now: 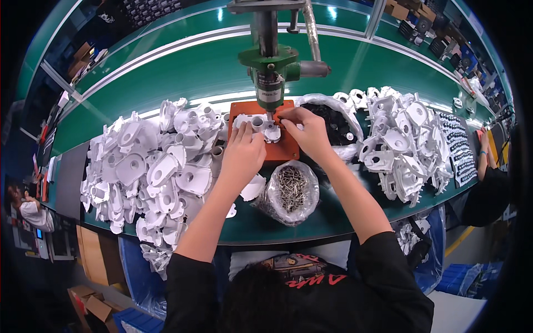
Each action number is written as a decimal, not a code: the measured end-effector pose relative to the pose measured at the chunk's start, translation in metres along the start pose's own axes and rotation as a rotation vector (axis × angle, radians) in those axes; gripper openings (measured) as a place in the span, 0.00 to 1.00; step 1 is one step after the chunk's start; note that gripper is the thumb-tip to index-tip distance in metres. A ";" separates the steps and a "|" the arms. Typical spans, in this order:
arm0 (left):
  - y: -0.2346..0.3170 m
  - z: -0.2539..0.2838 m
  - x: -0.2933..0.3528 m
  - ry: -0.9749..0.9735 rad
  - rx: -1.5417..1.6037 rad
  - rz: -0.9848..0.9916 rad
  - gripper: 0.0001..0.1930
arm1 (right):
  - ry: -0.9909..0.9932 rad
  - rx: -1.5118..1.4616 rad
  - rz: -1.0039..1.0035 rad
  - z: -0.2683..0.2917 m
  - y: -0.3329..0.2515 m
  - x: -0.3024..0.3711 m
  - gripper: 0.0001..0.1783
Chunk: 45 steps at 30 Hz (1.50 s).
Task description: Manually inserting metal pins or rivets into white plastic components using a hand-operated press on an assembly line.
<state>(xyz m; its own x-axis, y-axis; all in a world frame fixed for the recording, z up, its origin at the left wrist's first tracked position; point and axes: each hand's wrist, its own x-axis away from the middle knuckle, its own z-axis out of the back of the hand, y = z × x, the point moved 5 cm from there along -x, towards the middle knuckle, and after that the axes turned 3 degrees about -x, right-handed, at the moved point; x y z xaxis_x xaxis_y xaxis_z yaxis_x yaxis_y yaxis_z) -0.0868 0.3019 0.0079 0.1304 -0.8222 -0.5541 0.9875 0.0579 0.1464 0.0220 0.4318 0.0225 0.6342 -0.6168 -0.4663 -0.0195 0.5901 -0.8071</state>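
A white plastic part point(271, 133) with a round tube lies on the orange base plate point(286, 154), under the bit of a green press-type machine point(270, 83). My left hand point(244, 149) holds the part from its left side, fingers resting along it. At the part's right, beside the bit, my right hand point(308, 130) is closed in a pinch; what sits between the fingertips is too small to make out. In front of the plate stands a clear plastic bag point(308, 204) full of metal screws point(292, 187).
White plastic parts point(130, 166) are heaped at the left, and similar parts with dark inserts point(402, 139) at the right. Behind my right hand sits a bag of black pieces point(336, 123). Blue bins point(133, 266) stand below the bench edge. A co-worker's arm point(484, 155) shows far right.
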 end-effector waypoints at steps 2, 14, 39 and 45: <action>0.002 -0.001 0.000 0.034 0.003 0.040 0.09 | -0.037 -0.071 -0.069 -0.010 0.004 -0.004 0.09; 0.009 -0.010 0.003 0.112 -0.036 0.108 0.11 | -0.036 0.114 0.245 -0.024 -0.001 -0.003 0.07; 0.012 -0.006 0.002 0.160 -0.019 0.130 0.08 | -0.017 0.384 0.418 -0.026 -0.020 0.007 0.07; 0.012 -0.007 0.003 0.168 -0.025 0.131 0.07 | 0.000 0.400 0.395 -0.026 -0.018 0.007 0.07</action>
<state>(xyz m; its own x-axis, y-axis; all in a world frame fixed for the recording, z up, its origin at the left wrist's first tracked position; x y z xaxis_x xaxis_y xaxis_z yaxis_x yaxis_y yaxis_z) -0.0743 0.3035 0.0022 0.2686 -0.7005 -0.6611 0.9628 0.1736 0.2072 0.0063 0.4034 0.0247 0.6380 -0.3089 -0.7053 0.0391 0.9278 -0.3710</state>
